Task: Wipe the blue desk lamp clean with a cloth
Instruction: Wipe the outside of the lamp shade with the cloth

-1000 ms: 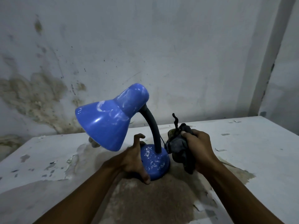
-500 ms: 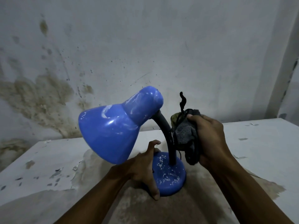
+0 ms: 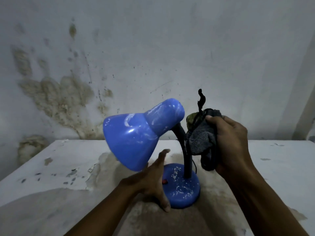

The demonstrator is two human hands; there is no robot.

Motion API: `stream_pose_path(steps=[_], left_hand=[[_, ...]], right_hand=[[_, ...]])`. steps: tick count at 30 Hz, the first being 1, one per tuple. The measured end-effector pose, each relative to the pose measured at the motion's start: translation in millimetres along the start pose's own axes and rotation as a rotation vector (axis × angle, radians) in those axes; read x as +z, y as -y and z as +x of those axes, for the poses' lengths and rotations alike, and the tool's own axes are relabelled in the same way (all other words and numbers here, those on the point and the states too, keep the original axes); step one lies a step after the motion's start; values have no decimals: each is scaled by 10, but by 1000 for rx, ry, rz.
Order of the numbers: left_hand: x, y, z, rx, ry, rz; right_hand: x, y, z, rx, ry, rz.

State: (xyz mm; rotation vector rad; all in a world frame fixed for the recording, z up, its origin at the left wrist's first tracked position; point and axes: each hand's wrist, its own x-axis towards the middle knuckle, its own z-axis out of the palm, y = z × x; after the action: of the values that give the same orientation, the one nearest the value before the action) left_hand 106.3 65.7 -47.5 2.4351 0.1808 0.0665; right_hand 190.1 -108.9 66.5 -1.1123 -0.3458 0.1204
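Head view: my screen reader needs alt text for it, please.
A right hand holds a bunched grey cloth beside the black neck of a smudged blue desk lamp, while the left hand steadies its base on a worn white table.

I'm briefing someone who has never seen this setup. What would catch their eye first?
The blue desk lamp at centre, its shade and round base flecked with whitish smears, standing on a worn white table. The right hand grips a bunched grey cloth beside the lamp's dark neck, while the left hand steadies the base. Behind, the wall carries large brownish stains.
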Motion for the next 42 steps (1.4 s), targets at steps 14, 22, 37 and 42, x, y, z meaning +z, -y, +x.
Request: stream_pose_path(steps=[14,22,37,42], left_hand=[[-994,-440,-904,-93,-723,-1292],[-932,-606,-916,33,-473,-1196],[-825,-438,-742,150,-492,-1198],[-828,-468,-718,146,-495,-1133]], right_hand=[[98,419,-469,-332,58,-214],[492,401,-448,-805,131,-581],[749,295,-132,-314,64,-580],[769,207,-222,-578,34,-813]])
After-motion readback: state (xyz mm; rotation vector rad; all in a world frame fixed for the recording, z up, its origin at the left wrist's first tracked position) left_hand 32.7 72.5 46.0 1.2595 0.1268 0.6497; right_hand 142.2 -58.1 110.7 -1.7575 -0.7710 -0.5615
